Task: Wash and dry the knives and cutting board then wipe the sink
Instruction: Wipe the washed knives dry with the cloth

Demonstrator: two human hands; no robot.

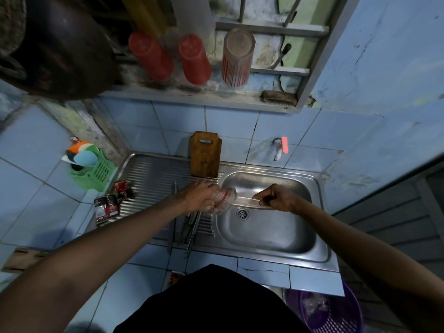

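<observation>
Sink basin (269,231) open below the two hands, only the drain (243,214) in it, cutting board (205,155) upright against the back wall, knives (189,227) lying across the draining rack, tap (278,150) jutting behind, green basket (96,171) crowding the left corner

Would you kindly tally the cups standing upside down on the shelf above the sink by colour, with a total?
Red plastic cups: 2, one on the left and one beside it
Clear glass with red stripes: 1
Total: 3
</observation>
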